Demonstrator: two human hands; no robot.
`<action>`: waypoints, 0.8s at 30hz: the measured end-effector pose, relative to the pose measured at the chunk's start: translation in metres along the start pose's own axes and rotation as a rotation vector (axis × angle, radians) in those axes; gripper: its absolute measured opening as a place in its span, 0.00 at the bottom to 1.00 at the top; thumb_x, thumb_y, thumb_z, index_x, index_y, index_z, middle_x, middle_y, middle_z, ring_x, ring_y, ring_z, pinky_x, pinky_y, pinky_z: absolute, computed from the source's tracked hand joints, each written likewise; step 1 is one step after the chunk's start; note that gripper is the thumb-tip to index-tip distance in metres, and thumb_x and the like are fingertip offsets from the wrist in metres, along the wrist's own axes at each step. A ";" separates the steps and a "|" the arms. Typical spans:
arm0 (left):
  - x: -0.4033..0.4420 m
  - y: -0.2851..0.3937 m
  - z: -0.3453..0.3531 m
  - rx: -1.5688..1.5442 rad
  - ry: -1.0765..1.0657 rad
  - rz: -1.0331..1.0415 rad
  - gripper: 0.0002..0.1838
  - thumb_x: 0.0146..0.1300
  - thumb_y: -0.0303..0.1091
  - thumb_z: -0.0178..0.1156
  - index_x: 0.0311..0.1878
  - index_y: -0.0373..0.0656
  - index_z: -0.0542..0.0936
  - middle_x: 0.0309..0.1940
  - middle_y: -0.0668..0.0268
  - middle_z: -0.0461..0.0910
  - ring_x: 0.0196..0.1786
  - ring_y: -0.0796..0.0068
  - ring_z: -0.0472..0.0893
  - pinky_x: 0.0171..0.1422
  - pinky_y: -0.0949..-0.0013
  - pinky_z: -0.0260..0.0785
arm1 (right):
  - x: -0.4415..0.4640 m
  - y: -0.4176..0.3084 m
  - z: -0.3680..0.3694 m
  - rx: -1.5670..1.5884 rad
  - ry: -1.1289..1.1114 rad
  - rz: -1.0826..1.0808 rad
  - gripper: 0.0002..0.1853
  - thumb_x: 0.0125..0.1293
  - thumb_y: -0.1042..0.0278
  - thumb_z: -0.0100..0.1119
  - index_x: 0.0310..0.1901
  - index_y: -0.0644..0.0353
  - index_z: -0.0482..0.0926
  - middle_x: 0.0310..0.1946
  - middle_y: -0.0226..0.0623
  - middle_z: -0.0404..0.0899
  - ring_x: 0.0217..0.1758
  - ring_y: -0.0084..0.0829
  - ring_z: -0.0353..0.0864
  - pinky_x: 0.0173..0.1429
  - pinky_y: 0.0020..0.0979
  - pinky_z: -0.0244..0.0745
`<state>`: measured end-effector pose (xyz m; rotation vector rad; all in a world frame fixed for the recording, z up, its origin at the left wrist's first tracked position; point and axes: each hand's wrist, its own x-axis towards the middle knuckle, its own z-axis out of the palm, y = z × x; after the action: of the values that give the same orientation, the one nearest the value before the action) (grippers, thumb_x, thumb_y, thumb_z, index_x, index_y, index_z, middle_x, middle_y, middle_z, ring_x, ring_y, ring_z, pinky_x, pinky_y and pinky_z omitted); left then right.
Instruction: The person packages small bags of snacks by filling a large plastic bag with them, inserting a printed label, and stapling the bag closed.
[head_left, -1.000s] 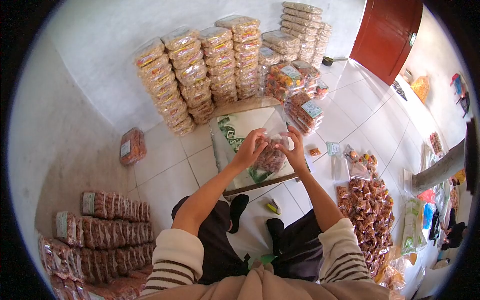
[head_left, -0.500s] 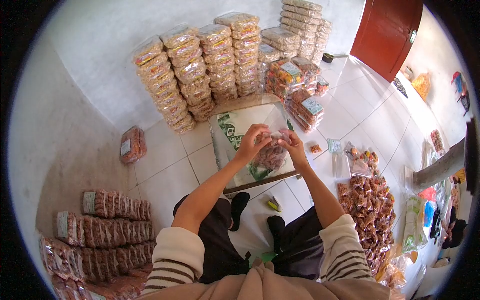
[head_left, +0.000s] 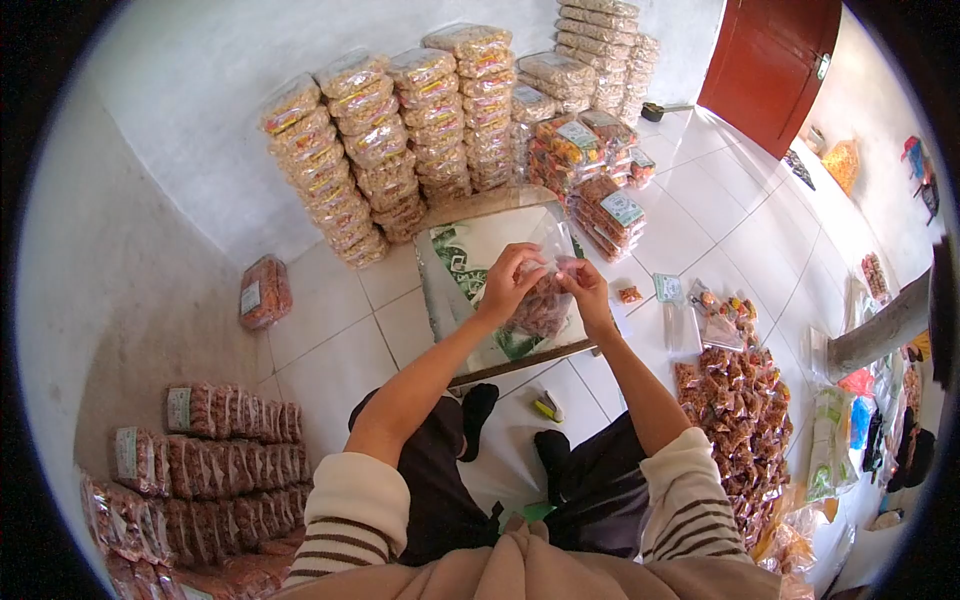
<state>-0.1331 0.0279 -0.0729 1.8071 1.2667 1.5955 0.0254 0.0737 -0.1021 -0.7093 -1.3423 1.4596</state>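
Observation:
A clear plastic bag (head_left: pixel 541 312) filled with reddish-brown snack packs rests on a low table (head_left: pixel 468 338) with a white and green top. My left hand (head_left: pixel 512 281) pinches the bag's loose upper film from the left. From the right, my right hand (head_left: pixel 586 288) grips the same film, its fingertips close to the left ones. Above the fingers the transparent top of the bag stands up. The wrists and fingers partly cover the contents.
Tall stacks of bagged snacks (head_left: pixel 362 150) line the wall behind the table. A heap of small brown packets (head_left: pixel 738 420) lies on the floor at right. Labelled packs (head_left: pixel 235 455) are piled at lower left. A yellow-green tool (head_left: pixel 548 406) lies between my feet.
Both hands have drawn slightly closer together at the bag's top, with the film gathered more between them. The bag stays in place on the table.

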 end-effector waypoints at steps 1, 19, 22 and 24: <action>0.002 0.001 0.003 -0.051 0.024 0.021 0.08 0.54 0.32 0.61 0.36 0.41 0.75 0.44 0.65 0.72 0.37 0.78 0.74 0.38 0.77 0.65 | -0.001 -0.003 0.002 -0.014 0.017 -0.017 0.11 0.54 0.70 0.62 0.39 0.61 0.74 0.37 0.29 0.75 0.42 0.19 0.71 0.46 0.22 0.66; 0.033 0.030 0.016 -0.291 0.251 -0.060 0.23 0.53 0.25 0.61 0.52 0.39 0.63 0.32 0.63 0.78 0.39 0.78 0.77 0.46 0.76 0.68 | 0.004 -0.051 0.022 0.114 0.035 -0.181 0.14 0.53 0.77 0.62 0.42 0.63 0.72 0.37 0.33 0.73 0.41 0.22 0.71 0.47 0.24 0.67; 0.033 0.030 0.014 -0.324 0.276 -0.067 0.22 0.52 0.25 0.62 0.50 0.39 0.65 0.30 0.62 0.79 0.36 0.79 0.77 0.46 0.75 0.68 | 0.008 -0.004 -0.021 -0.171 -0.094 -0.077 0.22 0.48 0.73 0.66 0.47 0.62 0.72 0.43 0.35 0.73 0.49 0.27 0.71 0.55 0.29 0.66; 0.034 0.033 0.014 -0.353 0.296 -0.073 0.21 0.51 0.24 0.63 0.48 0.39 0.67 0.28 0.63 0.79 0.35 0.79 0.77 0.45 0.75 0.69 | 0.004 0.005 -0.032 -0.357 -0.188 0.046 0.25 0.46 0.70 0.69 0.48 0.62 0.72 0.46 0.35 0.74 0.53 0.28 0.71 0.58 0.31 0.65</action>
<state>-0.1112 0.0433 -0.0316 1.3330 1.0682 1.9543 0.0518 0.0905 -0.1129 -0.8496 -1.7688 1.3624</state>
